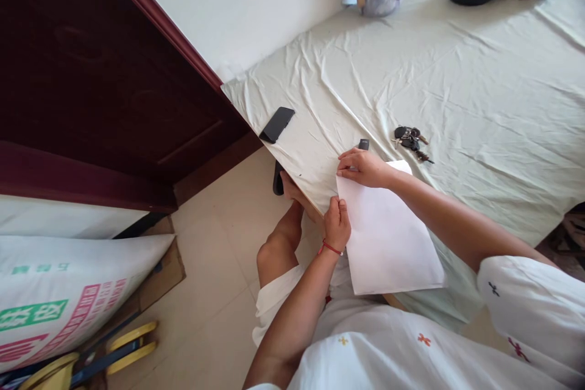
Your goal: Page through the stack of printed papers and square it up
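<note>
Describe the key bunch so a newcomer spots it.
Find the pale wrinkled cloth, then the white paper overlapping its near edge. Just beyond lies the key bunch: jumbled dark and metallic pieces, unlike the small single black object left of it in view.

I see a bunch of keys (402, 133) on wrinkled pale cloth (493, 91). A translucent plastic tub (379, 3) stands by the wall (256, 0); lower left, I have a printed sack (86, 274).
</note>
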Demonstrator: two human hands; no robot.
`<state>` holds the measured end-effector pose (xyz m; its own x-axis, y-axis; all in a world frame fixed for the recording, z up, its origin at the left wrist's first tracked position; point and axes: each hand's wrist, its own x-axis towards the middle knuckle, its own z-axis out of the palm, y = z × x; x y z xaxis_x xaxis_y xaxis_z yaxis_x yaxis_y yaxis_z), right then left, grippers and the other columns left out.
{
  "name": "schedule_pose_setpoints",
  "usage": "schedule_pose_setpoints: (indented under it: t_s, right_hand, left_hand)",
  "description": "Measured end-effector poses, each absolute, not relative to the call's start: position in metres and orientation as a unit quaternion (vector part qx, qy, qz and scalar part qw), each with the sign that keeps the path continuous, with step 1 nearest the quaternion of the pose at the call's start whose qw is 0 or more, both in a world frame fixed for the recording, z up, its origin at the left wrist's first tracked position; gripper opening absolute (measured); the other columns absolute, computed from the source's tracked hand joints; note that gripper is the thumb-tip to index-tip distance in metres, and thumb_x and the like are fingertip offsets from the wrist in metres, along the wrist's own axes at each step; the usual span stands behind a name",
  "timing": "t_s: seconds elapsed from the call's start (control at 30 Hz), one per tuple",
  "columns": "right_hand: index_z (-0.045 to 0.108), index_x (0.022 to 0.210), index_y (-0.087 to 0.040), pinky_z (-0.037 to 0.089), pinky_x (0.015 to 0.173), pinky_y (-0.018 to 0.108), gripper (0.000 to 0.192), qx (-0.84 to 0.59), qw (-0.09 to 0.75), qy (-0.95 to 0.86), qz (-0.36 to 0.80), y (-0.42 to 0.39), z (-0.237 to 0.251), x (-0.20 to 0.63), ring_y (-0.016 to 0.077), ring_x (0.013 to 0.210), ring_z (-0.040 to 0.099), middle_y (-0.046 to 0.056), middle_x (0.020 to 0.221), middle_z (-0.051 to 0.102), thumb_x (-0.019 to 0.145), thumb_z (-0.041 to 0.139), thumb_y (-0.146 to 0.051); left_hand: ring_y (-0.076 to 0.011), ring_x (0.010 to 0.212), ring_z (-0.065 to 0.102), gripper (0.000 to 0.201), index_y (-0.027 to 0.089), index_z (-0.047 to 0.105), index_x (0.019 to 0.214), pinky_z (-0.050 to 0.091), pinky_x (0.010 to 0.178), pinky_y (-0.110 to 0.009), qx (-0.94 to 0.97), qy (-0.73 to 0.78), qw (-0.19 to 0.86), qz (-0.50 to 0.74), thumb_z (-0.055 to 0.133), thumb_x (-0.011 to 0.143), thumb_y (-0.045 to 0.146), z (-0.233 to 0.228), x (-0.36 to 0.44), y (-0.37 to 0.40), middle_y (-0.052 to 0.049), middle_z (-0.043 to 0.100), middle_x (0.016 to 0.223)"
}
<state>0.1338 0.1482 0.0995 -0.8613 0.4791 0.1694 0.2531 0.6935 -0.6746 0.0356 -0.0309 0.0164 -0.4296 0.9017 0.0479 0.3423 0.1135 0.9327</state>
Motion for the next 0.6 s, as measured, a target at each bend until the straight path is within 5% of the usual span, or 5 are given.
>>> schedule_pose_setpoints:
  t_s: [0.4,0.6]
  right_hand:
    - [0.072,0.079,-0.017,0.047,0.089,0.036,0.029,-0.205,0.145,-0.92,0.3,0.142,0.104,0.122,0.0272,0.103,0.068,0.012,0.093,0.075,0.101,0.057,-0.026]
    - [0.073,0.078,-0.017,0.045,0.083,0.033,0.027,-0.205,0.134,-0.921,0.305,0.133,0.111,0.122,0.024,0.094,0.067,0.01,0.091,0.075,0.1,0.059,-0.024]
  left_hand:
    - [-0.0185,0.062,0.045,0.044,0.026,0.049,0.09,0.032,0.066,-0.033,0.439,0.681,0.309,0.498,0.038,0.105,0.065,0.017,0.036,-0.032,0.002,0.049,0.068]
    - [-0.0216,0.085,0.06,0.053,0.024,0.061,0.108,0.047,0.079,-0.034,0.35,0.618,0.406,0.576,0.052,0.097,0.074,0.026,0.033,-0.028,-0.005,0.067,0.094]
